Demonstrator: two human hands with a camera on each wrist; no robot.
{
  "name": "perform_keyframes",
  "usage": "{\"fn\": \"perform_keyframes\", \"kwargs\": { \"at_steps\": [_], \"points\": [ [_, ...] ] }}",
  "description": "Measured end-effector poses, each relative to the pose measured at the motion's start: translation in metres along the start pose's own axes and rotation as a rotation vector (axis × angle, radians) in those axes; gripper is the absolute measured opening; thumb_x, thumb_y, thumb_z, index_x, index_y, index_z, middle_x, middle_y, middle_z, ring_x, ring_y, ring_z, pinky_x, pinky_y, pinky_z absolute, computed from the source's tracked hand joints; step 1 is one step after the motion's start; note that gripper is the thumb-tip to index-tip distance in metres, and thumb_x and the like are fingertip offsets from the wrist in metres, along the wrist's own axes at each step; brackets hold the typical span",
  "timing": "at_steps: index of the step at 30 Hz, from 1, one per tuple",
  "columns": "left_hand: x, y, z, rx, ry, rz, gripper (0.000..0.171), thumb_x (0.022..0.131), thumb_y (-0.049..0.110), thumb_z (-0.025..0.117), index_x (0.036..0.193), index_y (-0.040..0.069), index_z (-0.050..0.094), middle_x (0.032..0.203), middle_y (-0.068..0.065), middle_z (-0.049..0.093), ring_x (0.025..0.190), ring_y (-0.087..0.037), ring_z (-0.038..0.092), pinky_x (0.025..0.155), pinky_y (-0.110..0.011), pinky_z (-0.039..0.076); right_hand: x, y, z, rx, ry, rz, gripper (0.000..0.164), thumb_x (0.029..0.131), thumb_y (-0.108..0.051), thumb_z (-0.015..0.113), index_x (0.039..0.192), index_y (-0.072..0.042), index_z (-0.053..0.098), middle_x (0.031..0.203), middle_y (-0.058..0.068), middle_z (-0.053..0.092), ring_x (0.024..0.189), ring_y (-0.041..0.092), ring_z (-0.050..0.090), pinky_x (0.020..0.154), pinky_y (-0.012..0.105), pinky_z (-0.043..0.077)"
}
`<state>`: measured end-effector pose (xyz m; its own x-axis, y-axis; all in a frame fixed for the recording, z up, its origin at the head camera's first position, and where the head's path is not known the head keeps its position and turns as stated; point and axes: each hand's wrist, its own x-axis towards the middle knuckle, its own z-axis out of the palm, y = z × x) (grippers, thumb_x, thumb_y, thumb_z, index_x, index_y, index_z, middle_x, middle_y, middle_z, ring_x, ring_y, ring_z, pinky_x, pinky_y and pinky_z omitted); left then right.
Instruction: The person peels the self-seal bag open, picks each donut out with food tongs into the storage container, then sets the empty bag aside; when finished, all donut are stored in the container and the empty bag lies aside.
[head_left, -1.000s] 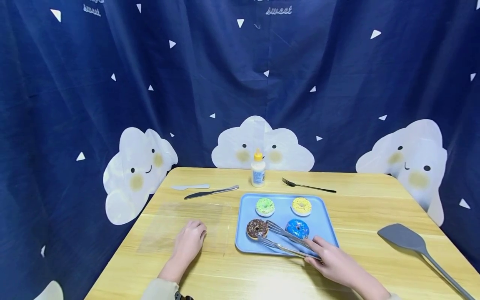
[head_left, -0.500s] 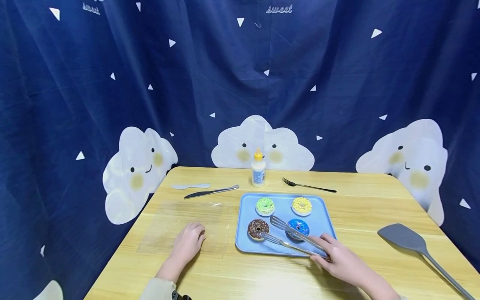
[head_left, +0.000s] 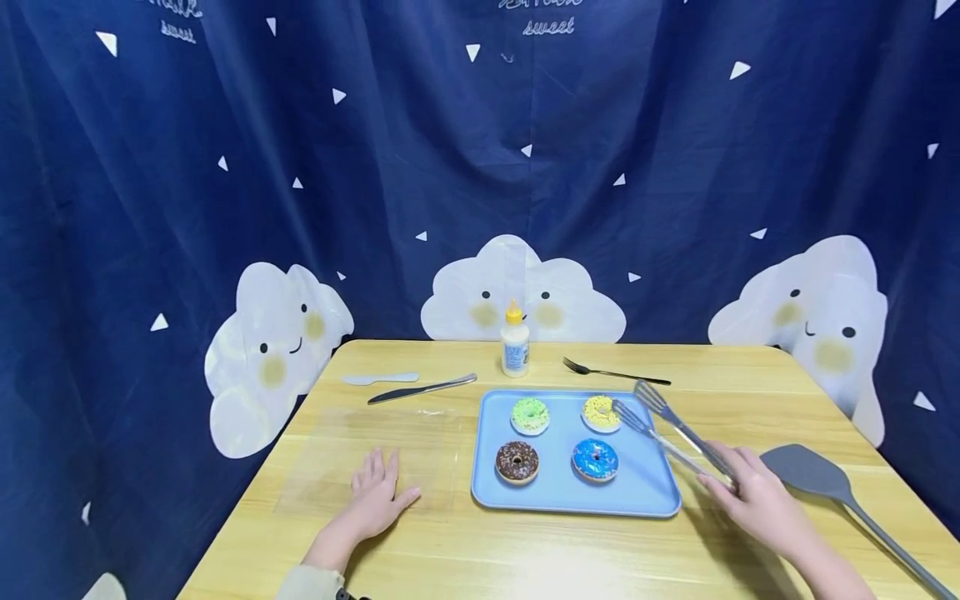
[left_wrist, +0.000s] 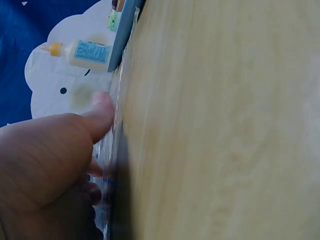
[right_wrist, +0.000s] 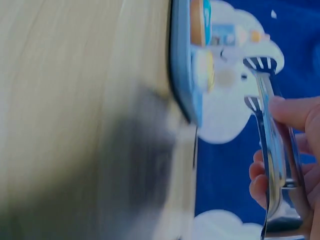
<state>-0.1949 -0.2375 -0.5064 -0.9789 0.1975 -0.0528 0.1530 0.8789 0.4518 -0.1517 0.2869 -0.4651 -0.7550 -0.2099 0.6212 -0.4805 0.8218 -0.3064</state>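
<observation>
My right hand [head_left: 761, 500] grips metal tongs [right_wrist: 272, 145], their slotted ends apart with nothing between them. In the head view the tongs reach over the right side of a blue tray [head_left: 555, 497]. On the tray sit a green donut [head_left: 530, 416], a yellow donut [head_left: 602, 413], a chocolate donut [head_left: 517, 462] and a blue donut [head_left: 595, 459]. With fingers spread, my left hand [head_left: 372, 497] rests on a clear plastic sheet [head_left: 315, 475] left of the tray. Its thumb [left_wrist: 102, 112] extends toward the tray in the left wrist view.
A glue bottle [head_left: 515, 346] stands behind the tray. A white knife [head_left: 380, 378] and a dark-bladed knife [head_left: 422, 388] lie at the back left, a black fork [head_left: 615, 372] at the back right. To the right lies a grey spatula [head_left: 813, 475].
The tongs have moved right and away from over the chocolate and blue donuts, still in my right hand. My left hand's fingers have spread out on the sheet.
</observation>
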Motion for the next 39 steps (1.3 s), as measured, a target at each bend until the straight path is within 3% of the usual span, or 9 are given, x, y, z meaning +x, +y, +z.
{"fn": "perform_keyframes", "kwargs": {
  "at_steps": [5, 10, 16, 23, 31, 39],
  "points": [
    [0.000, -0.007, -0.005, 0.010, 0.064, 0.015, 0.081, 0.094, 0.052, 0.043, 0.145, -0.003, 0.015, 0.147, -0.034, -0.003, 0.134, -0.049, -0.008, 0.102, -0.067, -0.006, -0.009, 0.018, -0.008, -0.069, -0.061, 0.179, 0.047, 0.078, -0.012, 0.074, 0.114, 0.011, 0.052, 0.088, 0.021, 0.053, 0.067, 0.022, 0.051, 0.054, 0.043, 0.046],
    [-0.001, -0.017, -0.015, 0.001, 0.146, 0.035, 0.078, 0.094, 0.046, 0.047, 0.144, -0.006, 0.017, 0.146, -0.036, -0.003, 0.133, -0.051, -0.008, 0.102, -0.069, -0.005, -0.014, 0.030, -0.006, -0.085, -0.136, 0.281, 0.045, 0.083, -0.009, 0.068, 0.113, 0.018, 0.047, 0.092, 0.035, 0.049, 0.079, 0.044, 0.052, 0.061, 0.059, 0.044],
    [-0.005, -0.023, -0.021, -0.082, 0.154, 0.052, 0.080, 0.094, 0.042, 0.051, 0.145, -0.006, 0.013, 0.146, -0.035, -0.009, 0.133, -0.046, -0.017, 0.103, -0.066, -0.007, -0.019, 0.039, 0.000, -0.126, -0.080, 0.280, 0.042, 0.075, 0.001, 0.069, 0.106, 0.020, 0.048, 0.086, 0.037, 0.046, 0.078, 0.050, 0.050, 0.063, 0.064, 0.043],
    [-0.006, -0.027, -0.021, -0.109, 0.183, 0.076, 0.080, 0.093, 0.040, 0.054, 0.145, -0.006, 0.012, 0.146, -0.033, -0.010, 0.133, -0.043, -0.019, 0.104, -0.065, -0.008, -0.012, 0.040, 0.001, -0.127, -0.290, 0.393, 0.051, 0.085, -0.009, 0.062, 0.112, 0.026, 0.037, 0.090, 0.045, 0.045, 0.088, 0.060, 0.046, 0.068, 0.064, 0.044],
    [-0.007, -0.028, -0.025, -0.067, 0.210, 0.100, 0.080, 0.093, 0.039, 0.054, 0.144, -0.006, 0.014, 0.148, -0.028, -0.013, 0.134, -0.041, -0.019, 0.106, -0.062, -0.007, -0.006, 0.039, -0.002, -0.173, -0.426, 0.405, 0.062, 0.084, -0.027, 0.066, 0.112, 0.022, 0.039, 0.088, 0.039, 0.052, 0.084, 0.054, 0.054, 0.065, 0.060, 0.047],
    [-0.005, -0.015, -0.037, 0.007, 0.252, 0.140, 0.073, 0.095, 0.037, 0.052, 0.145, -0.003, 0.017, 0.149, -0.027, -0.009, 0.135, -0.041, -0.016, 0.107, -0.056, -0.011, -0.001, 0.034, -0.009, -0.215, -0.280, 0.363, 0.058, 0.090, -0.035, 0.059, 0.116, 0.016, 0.047, 0.101, 0.040, 0.050, 0.091, 0.057, 0.048, 0.069, 0.065, 0.042]
  ]
}}
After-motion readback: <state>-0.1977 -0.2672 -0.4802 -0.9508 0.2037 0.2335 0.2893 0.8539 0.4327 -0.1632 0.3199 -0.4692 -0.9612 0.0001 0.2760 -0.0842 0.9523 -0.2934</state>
